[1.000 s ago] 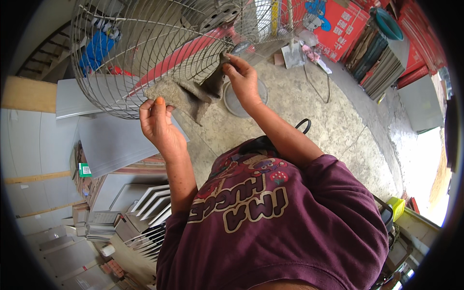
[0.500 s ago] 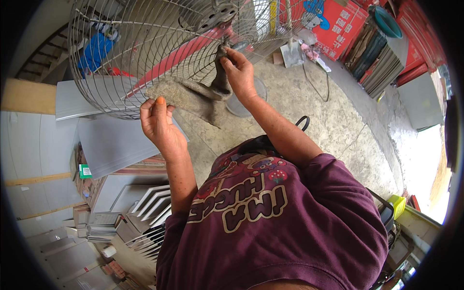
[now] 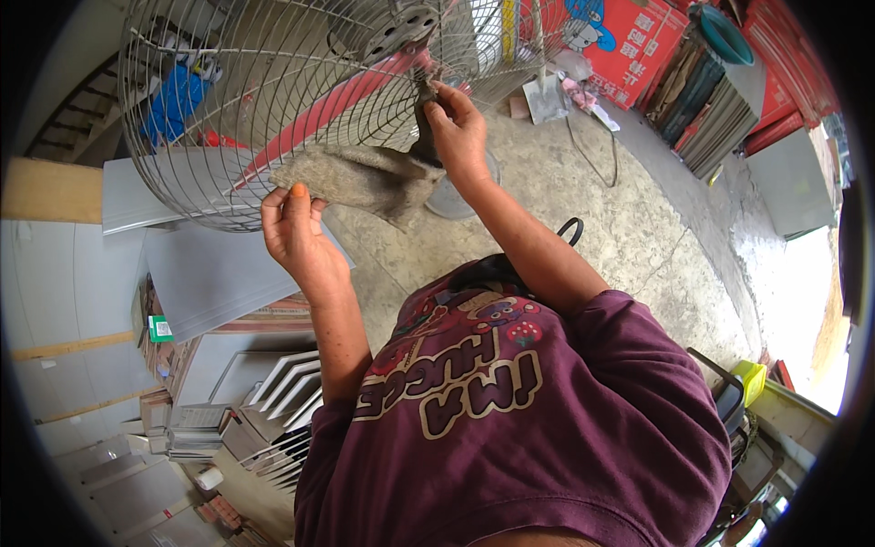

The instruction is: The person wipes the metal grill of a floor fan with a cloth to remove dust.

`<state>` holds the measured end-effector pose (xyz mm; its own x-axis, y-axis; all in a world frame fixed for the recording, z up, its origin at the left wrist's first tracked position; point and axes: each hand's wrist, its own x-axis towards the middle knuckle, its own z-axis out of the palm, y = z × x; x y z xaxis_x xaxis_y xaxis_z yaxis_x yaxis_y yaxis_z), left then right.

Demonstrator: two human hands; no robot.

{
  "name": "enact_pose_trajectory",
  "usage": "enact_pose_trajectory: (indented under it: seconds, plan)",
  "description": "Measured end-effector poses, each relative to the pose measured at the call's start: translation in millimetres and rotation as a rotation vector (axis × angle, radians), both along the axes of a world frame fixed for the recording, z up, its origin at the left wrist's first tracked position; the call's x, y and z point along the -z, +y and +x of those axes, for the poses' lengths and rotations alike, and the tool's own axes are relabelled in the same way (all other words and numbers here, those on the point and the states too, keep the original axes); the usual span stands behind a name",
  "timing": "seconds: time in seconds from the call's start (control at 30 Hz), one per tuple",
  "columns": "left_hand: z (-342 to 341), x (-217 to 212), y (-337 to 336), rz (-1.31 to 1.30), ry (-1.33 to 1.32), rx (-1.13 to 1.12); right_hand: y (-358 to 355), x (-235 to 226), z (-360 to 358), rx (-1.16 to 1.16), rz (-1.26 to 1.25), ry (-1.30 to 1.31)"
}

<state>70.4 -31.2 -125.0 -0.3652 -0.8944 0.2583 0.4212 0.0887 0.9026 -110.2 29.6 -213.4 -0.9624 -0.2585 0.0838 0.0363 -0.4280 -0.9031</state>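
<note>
A worn grey-brown cloth (image 3: 351, 180) hangs in folds between my two hands. My left hand (image 3: 299, 232) pinches its left end between thumb and fingers. Higher up and to the right, my right hand (image 3: 456, 132) has its fingers closed on the dark, bunched other end. Just beyond the cloth stands a large fan with a wire cage (image 3: 157, 187). A red blade (image 3: 319, 125) and a grey hub (image 3: 401, 35) show through the wires. From this view I cannot tell whether the cloth touches the cage.
Grey panels (image 3: 214, 273) lie at the left, with white frames (image 3: 283, 387) stacked below them. Red cartons (image 3: 629, 50) and a stack of boards (image 3: 702, 123) stand at the far right, a teal basin (image 3: 726, 35) on top. A dustpan (image 3: 547, 98) rests on the concrete floor (image 3: 638, 237).
My right hand has moved slightly right and down, drawing its end of the cloth along. The cloth's middle has shifted right, while my left hand stays nearly in place.
</note>
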Motion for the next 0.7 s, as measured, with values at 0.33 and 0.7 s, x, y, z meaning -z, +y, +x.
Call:
enact_pose_trajectory:
  seconds: [0.33,0.7]
  plan:
    - [-2.3,-1.9,1.3,-0.015,0.005,-0.006,-6.3,28.8,2.3,-0.109,0.032,-0.049]
    - [-2.4,-1.5,2.6,0.009,0.009,-0.001,-4.1,13.9,-1.9,-0.105,0.042,-0.048]
